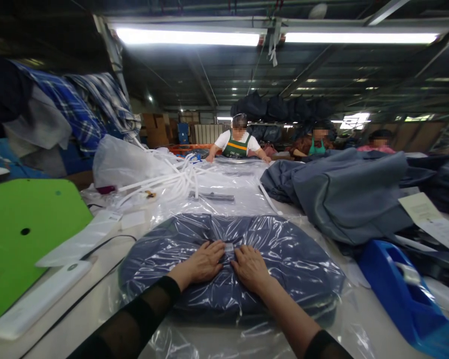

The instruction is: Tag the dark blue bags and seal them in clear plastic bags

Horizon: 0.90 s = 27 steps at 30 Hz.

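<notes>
A folded dark blue garment in a clear plastic bag (284, 254) lies on the table right in front of me. My left hand (204, 262) and my right hand (250, 267) both press flat on the top middle of the bag, fingertips almost meeting. Between the fingertips a small strip of clear tape (229, 247) sits on the gathered plastic. Neither hand grips anything; the fingers lie close together on the bag.
A blue tape dispenser (404, 294) stands at the right. A pile of grey-blue garments (351, 194) with a paper tag (432, 219) lies behind it. A green board (18, 234) is at the left, white cords (172, 182) and more plastic bags beyond. Other people (237, 142) work at the far end.
</notes>
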Each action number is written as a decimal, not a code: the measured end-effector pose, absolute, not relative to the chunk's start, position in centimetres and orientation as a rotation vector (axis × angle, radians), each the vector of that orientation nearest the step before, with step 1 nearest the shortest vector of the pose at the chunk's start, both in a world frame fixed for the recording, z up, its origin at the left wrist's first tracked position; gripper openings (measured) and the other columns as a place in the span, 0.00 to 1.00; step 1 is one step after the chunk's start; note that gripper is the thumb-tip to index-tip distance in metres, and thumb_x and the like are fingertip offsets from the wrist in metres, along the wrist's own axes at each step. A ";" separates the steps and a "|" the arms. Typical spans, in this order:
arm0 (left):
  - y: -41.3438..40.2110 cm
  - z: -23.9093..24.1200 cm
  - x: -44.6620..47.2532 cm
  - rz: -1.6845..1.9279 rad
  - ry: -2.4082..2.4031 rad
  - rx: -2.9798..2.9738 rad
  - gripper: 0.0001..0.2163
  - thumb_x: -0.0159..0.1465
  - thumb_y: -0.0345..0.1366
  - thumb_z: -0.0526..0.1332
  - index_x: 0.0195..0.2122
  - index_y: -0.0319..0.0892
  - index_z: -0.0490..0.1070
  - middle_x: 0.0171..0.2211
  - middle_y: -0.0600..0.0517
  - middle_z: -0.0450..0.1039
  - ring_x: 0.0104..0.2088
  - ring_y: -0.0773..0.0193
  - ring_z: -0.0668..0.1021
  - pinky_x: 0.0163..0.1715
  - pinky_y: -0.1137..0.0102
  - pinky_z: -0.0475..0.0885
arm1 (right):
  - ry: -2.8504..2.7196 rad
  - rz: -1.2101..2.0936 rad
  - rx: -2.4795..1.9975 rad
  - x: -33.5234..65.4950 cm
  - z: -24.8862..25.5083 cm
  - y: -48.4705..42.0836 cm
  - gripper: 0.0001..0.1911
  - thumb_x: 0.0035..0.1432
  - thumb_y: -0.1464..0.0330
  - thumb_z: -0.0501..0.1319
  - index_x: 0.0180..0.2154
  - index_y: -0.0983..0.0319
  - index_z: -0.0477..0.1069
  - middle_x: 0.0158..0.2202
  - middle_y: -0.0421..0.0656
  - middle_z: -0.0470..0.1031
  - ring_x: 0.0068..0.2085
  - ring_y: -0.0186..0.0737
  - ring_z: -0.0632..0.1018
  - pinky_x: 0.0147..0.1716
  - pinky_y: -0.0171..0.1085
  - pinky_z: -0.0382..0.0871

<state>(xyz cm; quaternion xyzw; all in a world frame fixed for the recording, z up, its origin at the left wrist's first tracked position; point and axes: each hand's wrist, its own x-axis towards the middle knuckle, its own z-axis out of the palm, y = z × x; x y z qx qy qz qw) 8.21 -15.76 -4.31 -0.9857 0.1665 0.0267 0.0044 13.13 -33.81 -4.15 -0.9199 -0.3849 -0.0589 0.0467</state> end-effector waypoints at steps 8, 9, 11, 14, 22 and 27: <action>-15.7 -4.4 8.6 0.072 0.563 -3.100 0.22 0.66 0.36 0.52 0.60 0.38 0.57 0.63 0.42 0.56 0.63 0.52 0.57 0.60 0.51 0.55 | -1.210 -0.123 -2.812 13.8 -4.0 -33.4 0.16 0.63 0.64 0.51 0.50 0.61 0.68 0.47 0.51 0.70 0.48 0.52 0.70 0.45 0.47 0.64; -15.7 -4.4 8.6 0.060 0.567 -3.103 0.21 0.65 0.36 0.53 0.59 0.38 0.58 0.62 0.42 0.57 0.63 0.52 0.58 0.60 0.52 0.56 | -1.222 -0.103 -2.804 13.9 -3.7 -33.5 0.15 0.63 0.64 0.52 0.48 0.61 0.70 0.46 0.50 0.71 0.48 0.50 0.71 0.45 0.45 0.64; -15.7 -4.2 8.6 0.013 0.564 -3.109 0.18 0.65 0.36 0.54 0.56 0.39 0.62 0.61 0.42 0.58 0.62 0.51 0.59 0.60 0.51 0.57 | -1.255 -0.059 -2.779 13.9 -3.1 -34.3 0.12 0.63 0.66 0.53 0.43 0.60 0.72 0.44 0.47 0.72 0.45 0.44 0.73 0.44 0.40 0.66; -16.1 -3.6 7.8 -0.095 0.536 -3.118 0.15 0.66 0.34 0.52 0.53 0.39 0.65 0.60 0.42 0.60 0.63 0.49 0.58 0.60 0.50 0.57 | -1.274 -0.045 -2.741 13.2 -2.3 -36.7 0.12 0.63 0.67 0.53 0.46 0.60 0.71 0.46 0.45 0.72 0.46 0.40 0.73 0.46 0.37 0.66; -16.8 -3.3 1.8 -0.189 0.836 -3.028 0.25 0.65 0.41 0.56 0.62 0.49 0.53 0.63 0.42 0.54 0.62 0.48 0.61 0.56 0.51 0.65 | -1.173 -0.635 -2.677 9.0 -4.0 -47.7 0.19 0.65 0.65 0.51 0.57 0.59 0.60 0.55 0.49 0.66 0.58 0.47 0.64 0.59 0.53 0.50; -16.3 -6.6 1.0 -0.419 0.982 -2.817 0.37 0.58 0.34 0.61 0.65 0.57 0.42 0.62 0.48 0.56 0.59 0.49 0.65 0.53 0.51 0.67 | -0.907 -1.112 -2.582 5.9 -7.3 -53.2 0.27 0.63 0.66 0.52 0.62 0.61 0.50 0.59 0.52 0.58 0.61 0.50 0.59 0.58 0.52 0.53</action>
